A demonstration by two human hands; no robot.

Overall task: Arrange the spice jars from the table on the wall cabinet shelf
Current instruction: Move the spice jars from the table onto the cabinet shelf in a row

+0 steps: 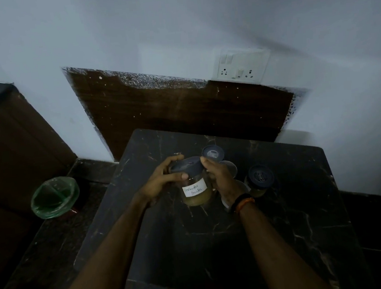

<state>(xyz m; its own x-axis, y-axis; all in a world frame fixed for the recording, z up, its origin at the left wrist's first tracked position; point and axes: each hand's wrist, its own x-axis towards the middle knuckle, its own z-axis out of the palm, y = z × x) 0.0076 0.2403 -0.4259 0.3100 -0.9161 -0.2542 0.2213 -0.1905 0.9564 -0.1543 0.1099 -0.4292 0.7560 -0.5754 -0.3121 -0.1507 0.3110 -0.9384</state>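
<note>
A clear spice jar [197,192] with a dark lid and a white handwritten label holds yellowish powder. It is lifted slightly over the black marble table [219,247]. My left hand [163,182] grips its lid and shoulder from the left, thumb across the front. My right hand [218,176] holds its right side, fingers curled at the lid. Behind it stands a second dark-lidded jar [212,153]. A third jar [259,180] sits to the right. Other jars are partly hidden behind my right hand. No wall cabinet is in view.
A green-lined waste bin [55,197] stands on the floor to the left of the table. A brown cabinet [8,144] fills the left side. A dark wooden panel [169,109] and a switch socket plate [240,65] are on the white wall behind.
</note>
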